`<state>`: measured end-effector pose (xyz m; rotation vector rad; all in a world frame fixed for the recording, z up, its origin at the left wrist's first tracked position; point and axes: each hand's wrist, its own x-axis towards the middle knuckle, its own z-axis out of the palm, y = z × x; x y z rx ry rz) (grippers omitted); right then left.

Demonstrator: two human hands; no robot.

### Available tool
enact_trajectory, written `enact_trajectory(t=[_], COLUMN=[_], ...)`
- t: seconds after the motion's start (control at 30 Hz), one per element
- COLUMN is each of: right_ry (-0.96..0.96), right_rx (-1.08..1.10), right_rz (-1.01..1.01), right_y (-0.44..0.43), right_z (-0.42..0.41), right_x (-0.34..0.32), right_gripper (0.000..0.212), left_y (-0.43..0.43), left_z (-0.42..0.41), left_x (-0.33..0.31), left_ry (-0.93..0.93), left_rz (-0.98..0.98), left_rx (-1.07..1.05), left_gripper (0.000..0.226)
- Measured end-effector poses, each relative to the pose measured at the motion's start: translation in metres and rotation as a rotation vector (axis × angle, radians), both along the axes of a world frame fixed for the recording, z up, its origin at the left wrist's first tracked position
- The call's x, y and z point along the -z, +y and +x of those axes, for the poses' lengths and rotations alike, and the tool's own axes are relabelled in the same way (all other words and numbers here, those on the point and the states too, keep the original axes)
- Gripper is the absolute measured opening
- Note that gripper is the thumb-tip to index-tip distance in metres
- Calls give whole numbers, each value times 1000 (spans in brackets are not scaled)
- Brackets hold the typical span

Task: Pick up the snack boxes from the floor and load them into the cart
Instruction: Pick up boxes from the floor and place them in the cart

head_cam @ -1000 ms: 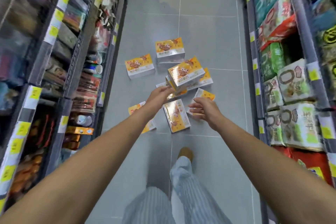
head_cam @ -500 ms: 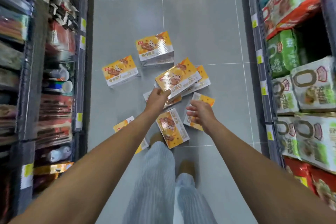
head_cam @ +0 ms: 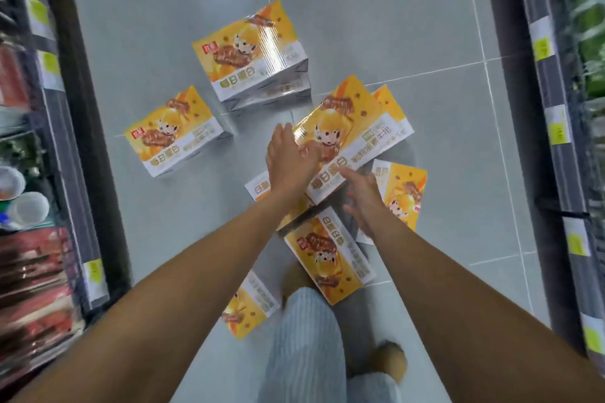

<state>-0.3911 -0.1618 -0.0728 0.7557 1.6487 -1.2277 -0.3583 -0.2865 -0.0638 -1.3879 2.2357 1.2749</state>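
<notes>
Several orange-and-white snack boxes lie scattered on the grey tiled floor. The middle box (head_cam: 355, 137) rests tilted on top of other boxes. My left hand (head_cam: 288, 157) holds its left corner, thumb on the printed top face, fingers along the side. My right hand (head_cam: 361, 203) hovers open with spread fingers at that box's near edge, above a flat box (head_cam: 407, 193). Other boxes lie farther off (head_cam: 252, 49), to the left (head_cam: 173, 134), just below my hands (head_cam: 330, 258) and by my knee (head_cam: 248, 307). No cart is in view.
Stocked store shelves (head_cam: 49, 206) line the left side and more shelves (head_cam: 563, 141) the right, leaving a narrow aisle. My striped trouser leg (head_cam: 304, 347) and a brown shoe (head_cam: 389, 360) stand just behind the boxes.
I have leaned down and closer, so the boxes look bigger. My left hand slid further over the middle box's corner. My right hand moved up to that box's near edge.
</notes>
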Motion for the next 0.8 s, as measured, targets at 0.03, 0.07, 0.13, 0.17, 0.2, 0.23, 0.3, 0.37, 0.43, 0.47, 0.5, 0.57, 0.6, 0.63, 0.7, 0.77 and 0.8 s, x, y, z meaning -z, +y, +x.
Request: enact_trajectory(t=[0.03,0.07,0.13,0.17,0.2,0.23,0.3,0.37,0.43,0.47,0.5,0.57,0.6,0.63,0.7,0.77,0.8], right_ry=[-1,-9,-32,-35,-42,-53,-76,-90,-105,-110,-113,-106,-102,-96,-86,-57,-36], right_rx=[9,15,27,32,46,69,126,163,216,253,291,346,354,342,302,257,229], right_rz=[-3,-22,-63,-93,-125,-152,-196,-242,-289,-302,-313,-312,-304,-301,-299,-276,-252], right_y=[-2,-3,-5,-7,-8,-9,-10,-12,-13,-13,-12,-7,-3,2,12,17,20], right_z=[0,0,0,0,0,0,0,1,1,1,1,2,3,4,7,8,9], right_x=[11,21,39,45,52,58,64,70,77,78,79,75,73,71,64,53,49], right_gripper=[33,29,21,26,41,64,91,94,96,96,92,76,68,61,50,49,49], left_y=[-6,-13,-27,-32,-35,-36,-36,-37,-38,-38,-38,-36,-34,-31,-22,-13,-9], left_z=[-4,-8,-14,-15,-15,-13,-9,-6,-5,-4,-2,4,9,14,22,30,33], left_x=[10,17,32,38,44,51,60,66,69,68,68,67,65,63,54,46,41], left_ry=[-31,-60,-106,-117,-123,-124,-114,-92,-64,-63,-64,-76,-82,-88,-119,-157,-164], left_rz=[1,12,50,70,94,116,140,120,101,106,120,159,189,227,316,360,365], left_rx=[30,47,65,69,61,36,-7,-3,3,-6,-26,-57,-63,-66,-74,-78,-78], left_gripper=[64,65,66,67,69,71,72,57,39,35,34,33,32,32,35,40,41])
